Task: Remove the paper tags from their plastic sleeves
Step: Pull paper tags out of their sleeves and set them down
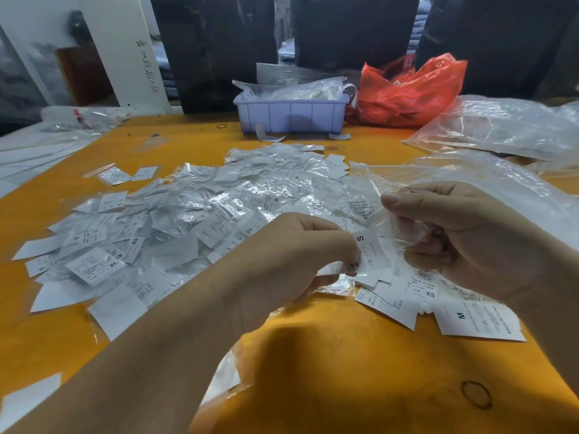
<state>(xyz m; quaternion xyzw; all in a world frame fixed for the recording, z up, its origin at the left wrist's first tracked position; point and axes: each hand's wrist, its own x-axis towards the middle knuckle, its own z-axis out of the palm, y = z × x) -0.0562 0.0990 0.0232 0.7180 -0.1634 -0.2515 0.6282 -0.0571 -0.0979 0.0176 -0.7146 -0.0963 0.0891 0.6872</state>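
Pile (194, 220): lying left on the bench (344, 355), seemingly mostly sleeved.
Left hand (282, 261): pinching the S tag (371, 249).
Right hand (463, 239): gripping the sleeve (404, 227).
Bare tags (438, 302): collecting beneath, few.

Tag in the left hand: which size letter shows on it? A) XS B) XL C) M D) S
D: the tag pinched by the left hand shows a single "S" near its top edge, while the right hand grips the clear plastic sleeve beside it.
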